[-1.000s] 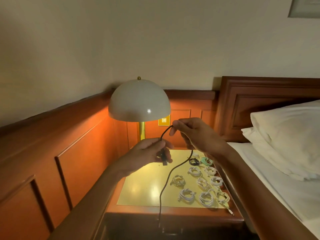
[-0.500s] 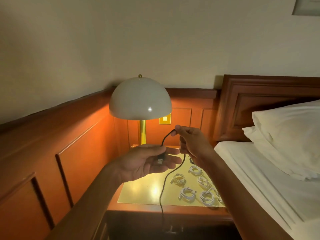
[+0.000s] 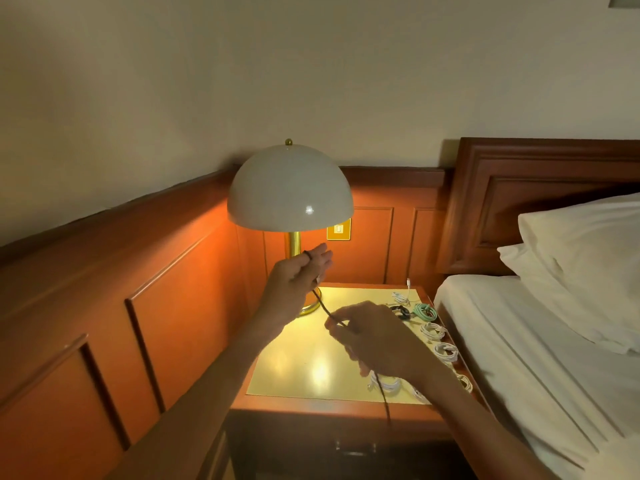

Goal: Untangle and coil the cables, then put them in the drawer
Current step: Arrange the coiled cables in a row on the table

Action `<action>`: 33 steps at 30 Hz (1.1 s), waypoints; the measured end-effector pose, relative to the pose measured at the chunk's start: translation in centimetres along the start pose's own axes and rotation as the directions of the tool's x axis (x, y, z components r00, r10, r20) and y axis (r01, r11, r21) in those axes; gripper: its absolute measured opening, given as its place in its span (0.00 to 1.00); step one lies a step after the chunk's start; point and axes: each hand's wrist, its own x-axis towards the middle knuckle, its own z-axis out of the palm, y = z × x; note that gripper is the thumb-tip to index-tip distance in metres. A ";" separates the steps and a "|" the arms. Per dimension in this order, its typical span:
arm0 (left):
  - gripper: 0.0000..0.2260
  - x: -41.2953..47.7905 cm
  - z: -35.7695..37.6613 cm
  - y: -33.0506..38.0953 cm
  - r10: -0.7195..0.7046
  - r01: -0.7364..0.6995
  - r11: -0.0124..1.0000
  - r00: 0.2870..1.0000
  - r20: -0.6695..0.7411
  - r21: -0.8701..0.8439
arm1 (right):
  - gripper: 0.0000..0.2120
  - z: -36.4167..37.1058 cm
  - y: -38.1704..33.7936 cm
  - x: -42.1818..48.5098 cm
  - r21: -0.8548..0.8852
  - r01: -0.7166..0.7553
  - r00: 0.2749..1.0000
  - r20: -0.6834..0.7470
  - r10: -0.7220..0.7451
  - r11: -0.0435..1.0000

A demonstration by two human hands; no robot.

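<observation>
A black cable (image 3: 323,306) runs taut between my hands above the nightstand (image 3: 311,405). My left hand (image 3: 298,280) is raised in front of the lamp stem, fingers pointing up, with the cable looped over a finger and its plug end held against the palm. Lower and to the right, my right hand (image 3: 375,339) pinches the cable. From there the cable's free length (image 3: 386,405) hangs over the nightstand's front edge. Several coiled white cables (image 3: 445,351), a coiled black one (image 3: 400,310) and a coiled green one (image 3: 425,311) lie on the yellow top along its right side.
A domed white lamp (image 3: 290,188) on a brass stem stands at the nightstand's back left. Wood panelling lines the wall on the left. A bed (image 3: 540,358) with white pillows butts against the right side. A dark drawer front with a handle (image 3: 354,446) sits below.
My left hand rose and turned its fingers upward, taking the cable end with it. My right hand dropped from above the left hand to low over the nightstand, drawing the cable taut.
</observation>
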 end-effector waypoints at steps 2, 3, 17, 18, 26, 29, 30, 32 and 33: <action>0.16 -0.2 -0.6 -0.3 0.022 -0.060 0.962 0.990 0.142 0.267 | 0.12 -1.8 -1.1 -0.2 -0.199 0.049 0.999 -0.002 -0.050 0.979; 0.16 -0.5 -0.9 -0.3 -0.035 -0.053 0.937 0.970 0.242 0.345 | 0.11 -2.9 -1.5 0.0 -0.279 0.069 0.997 -0.021 -0.078 0.958; 0.11 -3.5 -1.0 6.1 0.000 0.280 0.563 0.941 0.339 -0.777 | 0.12 -4.8 -1.5 4.4 0.317 0.217 0.966 -0.204 -0.157 0.923; 0.13 -2.9 -0.8 6.1 -0.039 0.224 0.480 0.971 0.234 -0.849 | 0.12 -3.5 -1.1 4.2 0.322 0.189 0.968 -0.221 -0.120 0.928; 0.13 0.3 1.0 1.2 0.229 -0.194 0.968 0.940 -0.251 0.156 | 0.13 1.0 -0.5 2.4 -0.082 0.108 0.989 -0.093 -0.116 0.991; 0.14 1.0 -1.2 -0.6 0.294 -0.196 0.757 0.954 -0.057 0.623 | 0.12 -0.1 -0.3 1.9 -0.285 0.115 0.982 -0.112 -0.152 0.952; 0.15 0.7 -1.6 -1.0 0.211 -0.201 0.715 0.975 0.068 0.669 | 0.12 -1.0 -0.1 2.1 -0.362 0.134 0.969 -0.145 -0.198 0.922; 0.16 -0.5 -1.3 -1.1 -0.024 -0.159 0.794 0.956 0.292 0.587 | 0.11 -3.3 0.3 2.9 -0.416 0.207 0.949 -0.134 -0.285 0.885; 0.17 -1.1 -0.9 -1.0 -0.107 -0.089 0.880 0.920 0.377 0.467 | 0.10 -4.5 0.6 3.5 -0.385 0.272 0.941 -0.084 -0.327 0.882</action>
